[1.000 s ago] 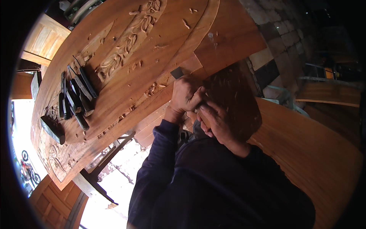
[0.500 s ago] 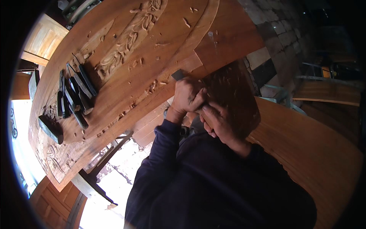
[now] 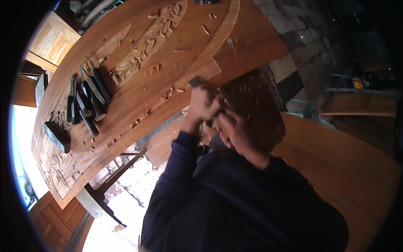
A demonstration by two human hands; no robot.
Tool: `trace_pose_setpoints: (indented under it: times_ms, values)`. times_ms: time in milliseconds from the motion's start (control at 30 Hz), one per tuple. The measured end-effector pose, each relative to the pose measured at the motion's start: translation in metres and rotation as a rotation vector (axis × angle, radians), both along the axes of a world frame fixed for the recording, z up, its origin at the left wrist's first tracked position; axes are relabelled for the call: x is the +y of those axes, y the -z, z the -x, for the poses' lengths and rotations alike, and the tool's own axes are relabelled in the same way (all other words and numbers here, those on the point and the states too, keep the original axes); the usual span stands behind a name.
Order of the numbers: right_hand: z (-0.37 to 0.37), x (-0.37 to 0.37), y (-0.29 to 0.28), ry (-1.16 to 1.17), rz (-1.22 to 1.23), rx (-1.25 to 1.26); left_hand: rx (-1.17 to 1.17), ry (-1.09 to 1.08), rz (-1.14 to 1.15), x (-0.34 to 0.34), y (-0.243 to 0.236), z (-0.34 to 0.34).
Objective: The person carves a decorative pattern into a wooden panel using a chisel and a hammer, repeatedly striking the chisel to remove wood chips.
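My left hand [image 3: 205, 102] is closed low around a chisel [image 3: 194, 81], whose flat, wide metal blade sticks out past the knuckles. The blade's end meets the near side of a large reddish-brown wooden panel [image 3: 166, 84]. Closed behind it, my right hand [image 3: 237, 131] grips the rear of the same tool; the handle is mostly hidden by my fingers, and both hands are slightly blurred. Carved leafy scrollwork [image 3: 147, 45] runs along the panel, and curled wood shavings [image 3: 169, 93] lie near the blade.
Several dark-handled carving tools [image 3: 86, 98] lie together on the panel's left, beside a dark wedge-shaped block [image 3: 57, 136]. A broad wooden board [image 3: 331, 168] extends at right. A wooden trestle leg [image 3: 98, 206] stands below the panel's left end. Stone paving [image 3: 308, 40] shows at upper right.
The view has shifted slightly. My hands have drawn a little down and left, still gripping the chisel, with its blade at nearly the same place on the panel.
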State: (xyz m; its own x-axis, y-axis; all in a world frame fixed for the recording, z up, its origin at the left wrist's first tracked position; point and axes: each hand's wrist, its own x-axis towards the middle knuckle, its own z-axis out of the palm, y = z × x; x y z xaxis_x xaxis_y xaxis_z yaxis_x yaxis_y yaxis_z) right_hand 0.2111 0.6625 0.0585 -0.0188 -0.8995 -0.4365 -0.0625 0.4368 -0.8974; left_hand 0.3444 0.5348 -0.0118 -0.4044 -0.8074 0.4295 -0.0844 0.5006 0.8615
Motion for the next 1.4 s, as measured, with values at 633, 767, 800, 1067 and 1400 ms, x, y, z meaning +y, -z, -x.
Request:
trace_pose_setpoints:
  times_ms: [633, 767, 800, 1067, 1400]
  values:
    - [0.006, -0.027, -0.038, -0.034, -0.204, -0.065, -0.022, -0.041, -0.044, 0.004, 0.005, 0.002]
    - [0.012, -0.027, -0.038, -0.011, -0.185, -0.067, -0.073, -0.042, -0.004, -0.007, 0.001, 0.005]
    - [0.007, -0.041, -0.041, 0.010, -0.200, -0.100, -0.165, -0.029, -0.079, -0.018, 0.002, -0.004]
    - [0.009, -0.059, -0.040, -0.033, -0.181, -0.103, -0.030, -0.070, -0.054, -0.033, 0.008, 0.000]
    - [0.068, -0.111, -0.046, -0.228, -0.256, -0.051, -0.129, -0.318, -0.070, -0.044, 0.000, 0.035]
